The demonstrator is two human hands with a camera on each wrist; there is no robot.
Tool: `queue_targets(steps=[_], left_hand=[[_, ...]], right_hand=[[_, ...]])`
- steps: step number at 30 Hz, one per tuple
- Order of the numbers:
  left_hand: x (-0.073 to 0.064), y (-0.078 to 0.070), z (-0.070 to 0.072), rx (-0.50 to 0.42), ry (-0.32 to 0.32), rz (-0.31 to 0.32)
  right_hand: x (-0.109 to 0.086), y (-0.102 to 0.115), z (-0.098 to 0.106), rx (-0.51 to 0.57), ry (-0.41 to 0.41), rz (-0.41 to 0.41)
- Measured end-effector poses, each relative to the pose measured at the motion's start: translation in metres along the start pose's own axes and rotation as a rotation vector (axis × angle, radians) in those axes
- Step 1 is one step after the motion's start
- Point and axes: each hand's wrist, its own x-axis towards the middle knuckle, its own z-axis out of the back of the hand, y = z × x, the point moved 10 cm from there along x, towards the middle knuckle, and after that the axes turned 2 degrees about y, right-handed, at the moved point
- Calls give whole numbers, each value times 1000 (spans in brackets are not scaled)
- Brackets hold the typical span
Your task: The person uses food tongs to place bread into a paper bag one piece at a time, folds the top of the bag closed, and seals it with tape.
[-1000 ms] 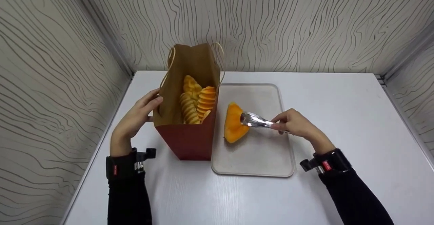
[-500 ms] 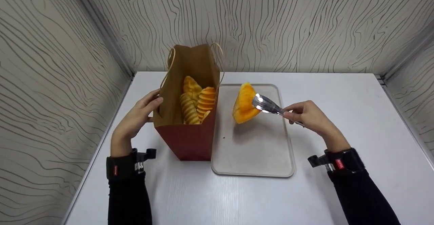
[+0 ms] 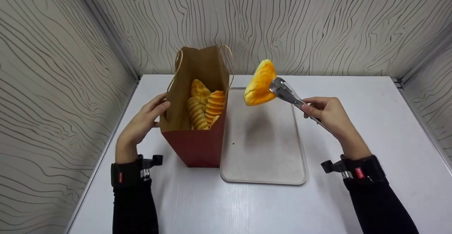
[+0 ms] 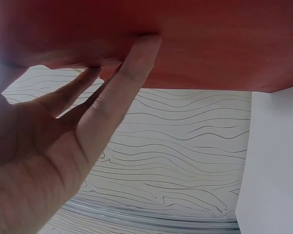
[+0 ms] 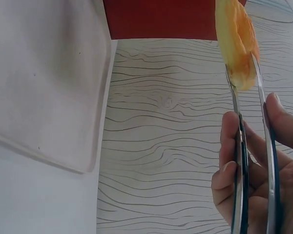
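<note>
My right hand (image 3: 330,114) holds metal tongs (image 3: 287,93), whose tips clamp a yellow-orange bread (image 3: 260,84), roughly triangular. The bread is raised over the pale tray (image 3: 265,165), casting a shadow on it. In the right wrist view, thumb and fingers squeeze the two arms of the tongs (image 5: 240,161) around the bread (image 5: 239,44). My left hand (image 3: 139,123) rests against the left side of a red paper bag (image 3: 197,147), brown inside. Its extended fingers (image 4: 115,105) touch the bag's red outer wall in the left wrist view.
Inside the upright bag lie several breads, among them a ridged orange one (image 3: 214,106) and a twisted one (image 3: 197,114). Cord handles (image 3: 180,64) stand up from its rim. The tray sits right beside the bag on a white table (image 3: 197,202), with patterned walls (image 3: 282,25) behind and alongside.
My right hand has lifted the bread in the tongs off the tray, moving it up and somewhat right and away. The left hand and the bag have stayed put.
</note>
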Motion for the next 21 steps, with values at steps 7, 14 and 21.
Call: queue_targets(steps=[7,14,21], left_hand=[[0,1,0,-4,-3,3],[-1,2,1,-6,-1,0],[0,2,1,-11,-3,5]], right_hand=[[-3,13,5,33,-59,13],[-6,26,7,167,-122,23],[-9,42,8,188,-155,64]])
